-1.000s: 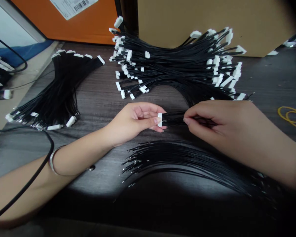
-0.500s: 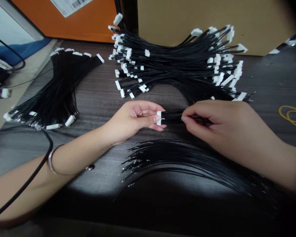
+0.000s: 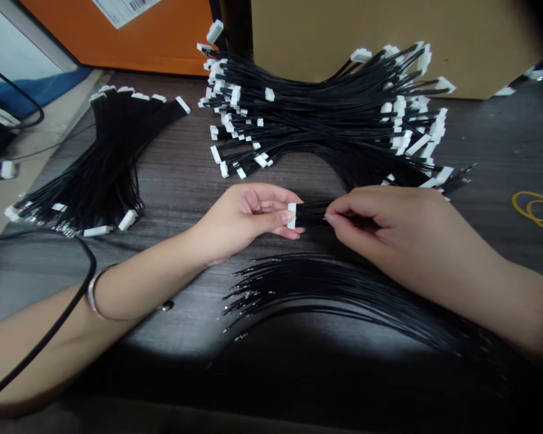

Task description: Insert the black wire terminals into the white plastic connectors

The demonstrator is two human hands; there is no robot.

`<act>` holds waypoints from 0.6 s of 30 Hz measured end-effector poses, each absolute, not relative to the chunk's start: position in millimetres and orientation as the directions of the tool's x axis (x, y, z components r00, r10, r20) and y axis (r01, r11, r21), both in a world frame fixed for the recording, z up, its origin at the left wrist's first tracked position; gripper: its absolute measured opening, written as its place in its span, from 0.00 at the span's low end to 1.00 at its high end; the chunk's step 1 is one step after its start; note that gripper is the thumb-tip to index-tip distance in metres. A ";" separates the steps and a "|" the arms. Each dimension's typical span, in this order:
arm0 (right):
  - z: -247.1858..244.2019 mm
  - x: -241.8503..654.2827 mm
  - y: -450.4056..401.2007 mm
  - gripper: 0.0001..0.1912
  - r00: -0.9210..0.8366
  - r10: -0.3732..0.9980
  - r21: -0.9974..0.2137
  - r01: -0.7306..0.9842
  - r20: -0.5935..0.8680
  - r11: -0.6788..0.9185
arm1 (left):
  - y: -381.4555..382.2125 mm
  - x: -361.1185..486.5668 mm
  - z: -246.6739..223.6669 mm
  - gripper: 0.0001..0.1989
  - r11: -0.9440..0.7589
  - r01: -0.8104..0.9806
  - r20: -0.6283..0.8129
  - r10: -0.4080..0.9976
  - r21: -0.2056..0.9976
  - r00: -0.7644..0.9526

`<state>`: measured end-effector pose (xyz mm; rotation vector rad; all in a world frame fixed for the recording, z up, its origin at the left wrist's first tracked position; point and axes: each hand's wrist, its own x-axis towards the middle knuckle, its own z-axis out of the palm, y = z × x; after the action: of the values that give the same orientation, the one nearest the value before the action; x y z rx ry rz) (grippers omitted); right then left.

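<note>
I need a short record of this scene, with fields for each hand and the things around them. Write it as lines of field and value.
Left hand: holds a white plastic connector between thumb and fingers
Right hand: pinches the black wires running from that connector
Below the hands: a fan of loose black wires with metal-tipped ends
Beyond the hands: a large bundle of connector-ended wires
Further left: a second wire bundle
Far right: yellow rubber bands
Surface: dark wood-grain table
</note>
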<state>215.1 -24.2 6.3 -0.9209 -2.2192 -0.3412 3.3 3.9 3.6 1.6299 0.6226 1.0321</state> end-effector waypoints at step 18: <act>-3.2 204.2 -21.7 0.07 -0.475 0.578 -0.098 0.711 0.664 0.697 | 3.7 3.1 2.0 0.09 -0.293 -0.060 0.285 0.830 0.954 0.480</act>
<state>204.2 -21.7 -3.2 -0.9791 -2.2143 -0.2488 3.1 3.7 2.0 1.6334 0.6750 1.0175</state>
